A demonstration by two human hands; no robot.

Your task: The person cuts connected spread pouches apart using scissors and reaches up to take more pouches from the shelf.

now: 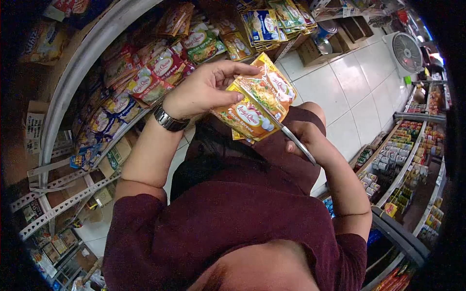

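My left hand (208, 89), with a metal watch on its wrist, pinches joined sachets of bacon spread (252, 119) between thumb and fingers. The orange and yellow sachets are held above my lap, and another sachet edge shows beneath them. My right hand (308, 138) is closed around silver metal scissors (297, 141). Their long thin blade lies along the seam between the upper and lower sachets, pointing toward my left thumb. My right fingers hide part of the handles.
To the left, a curved shelf (73, 72) bears piled spread and mayonnaise sachets (162, 65). Cardboard boxes (315, 51) stand on the white tiled floor (349, 87) ahead. A fan (407, 52) is at the far right, above shelves of cans (391, 157).
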